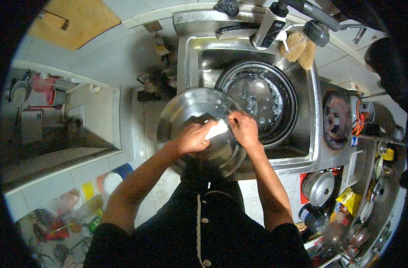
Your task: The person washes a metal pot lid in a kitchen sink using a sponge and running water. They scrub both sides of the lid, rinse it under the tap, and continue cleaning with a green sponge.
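Note:
My left hand (194,136) holds a small white block (217,129), possibly soap or a folded cloth, above a large round metal bowl or lid (177,107). My right hand (245,129) is beside the white block, near the round metal piece's right side, with its fingers bent in; what lies between them is too small to tell. The round metal piece overlaps the left front of a stainless steel sink (194,67). In the sink basin, right of it, stands a dark-rimmed round tub (292,110) of sudsy water (254,97).
Behind the basin are a knife (237,33), a silver and black bottle-like device (270,28) and tan scrubbing sponges (297,48). A stove burner (336,120) sits to the right, and a lidded metal pot (319,188) is lower right. A wall opening (118,117) is at left.

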Tool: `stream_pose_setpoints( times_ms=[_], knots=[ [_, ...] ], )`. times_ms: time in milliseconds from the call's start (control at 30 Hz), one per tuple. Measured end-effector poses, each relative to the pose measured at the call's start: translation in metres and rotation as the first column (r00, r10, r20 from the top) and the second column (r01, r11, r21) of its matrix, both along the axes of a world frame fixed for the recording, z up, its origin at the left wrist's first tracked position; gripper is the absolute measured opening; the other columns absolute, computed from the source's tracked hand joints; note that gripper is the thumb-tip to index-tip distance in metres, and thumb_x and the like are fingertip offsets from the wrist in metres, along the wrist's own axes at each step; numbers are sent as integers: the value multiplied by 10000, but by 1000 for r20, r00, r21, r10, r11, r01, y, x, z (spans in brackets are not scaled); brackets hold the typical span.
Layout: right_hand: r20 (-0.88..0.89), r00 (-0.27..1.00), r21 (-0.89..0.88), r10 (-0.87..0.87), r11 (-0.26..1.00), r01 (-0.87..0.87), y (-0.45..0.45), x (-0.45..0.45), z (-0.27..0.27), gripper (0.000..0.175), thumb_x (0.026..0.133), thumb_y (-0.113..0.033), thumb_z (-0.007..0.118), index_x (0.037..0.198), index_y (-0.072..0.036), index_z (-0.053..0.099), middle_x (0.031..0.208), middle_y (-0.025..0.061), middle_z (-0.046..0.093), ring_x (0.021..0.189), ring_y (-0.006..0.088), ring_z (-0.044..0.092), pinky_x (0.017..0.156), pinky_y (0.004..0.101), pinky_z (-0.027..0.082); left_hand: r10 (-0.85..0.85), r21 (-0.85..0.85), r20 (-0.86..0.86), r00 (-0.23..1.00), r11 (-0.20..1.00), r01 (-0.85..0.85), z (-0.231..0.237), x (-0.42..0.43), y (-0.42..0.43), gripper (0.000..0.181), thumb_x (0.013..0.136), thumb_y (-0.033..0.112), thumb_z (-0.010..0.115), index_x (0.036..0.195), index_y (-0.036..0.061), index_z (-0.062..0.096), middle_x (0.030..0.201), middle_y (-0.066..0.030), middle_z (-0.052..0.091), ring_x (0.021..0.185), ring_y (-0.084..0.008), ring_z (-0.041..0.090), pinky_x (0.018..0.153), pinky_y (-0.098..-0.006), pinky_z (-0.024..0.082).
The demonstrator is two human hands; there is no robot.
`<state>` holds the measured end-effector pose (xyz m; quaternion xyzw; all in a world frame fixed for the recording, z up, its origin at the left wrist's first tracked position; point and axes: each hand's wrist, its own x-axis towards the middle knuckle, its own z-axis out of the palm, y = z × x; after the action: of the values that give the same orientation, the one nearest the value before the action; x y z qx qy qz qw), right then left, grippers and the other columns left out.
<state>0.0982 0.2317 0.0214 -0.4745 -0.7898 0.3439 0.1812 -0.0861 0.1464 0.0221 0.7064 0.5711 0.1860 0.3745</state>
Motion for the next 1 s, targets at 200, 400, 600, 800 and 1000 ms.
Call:
stream_pose_setpoints(
  times_ms=[200,400,600,800,1000],
  knots=[
    [-32,954,120,299,949,-293,18,-20,-3,37,767,-90,560,786,-78,590,779,121,582,792,330,576,696,403,461,44,29,-102,994,999,-42,2,0,-9,478,684,111,562,1134,57,408,700,-225,601,660,-413,591,615,-499,479],
    [20,890,84,455,887,-455,31,-19,-3,33,743,-69,578,728,-83,552,838,115,611,871,310,589,748,390,475,102,118,-106,989,989,-89,-17,-3,-20,452,703,172,624,1098,80,425,705,-199,612,618,-380,607,567,-480,486],
    [132,656,59,743,655,-753,57,-29,-6,82,755,-180,536,696,-125,525,734,113,574,793,327,584,676,432,463,128,273,-185,974,959,-75,-8,4,-26,324,689,117,584,962,42,426,625,-167,595,587,-353,606,536,-461,488],
    [-5,539,194,842,529,-826,41,-53,-7,46,733,-122,540,699,-100,518,801,93,535,860,294,559,724,395,455,174,269,-113,978,953,-139,-7,9,-26,285,679,119,589,905,40,433,600,-153,584,569,-344,602,533,-448,490],
    [91,687,-4,721,690,-724,62,-9,9,105,722,-29,600,714,-86,512,832,109,588,867,332,579,766,423,461,202,267,-112,973,949,-166,-7,9,-28,300,677,135,605,911,49,437,609,-159,584,585,-359,599,543,-456,486]
  ],
)
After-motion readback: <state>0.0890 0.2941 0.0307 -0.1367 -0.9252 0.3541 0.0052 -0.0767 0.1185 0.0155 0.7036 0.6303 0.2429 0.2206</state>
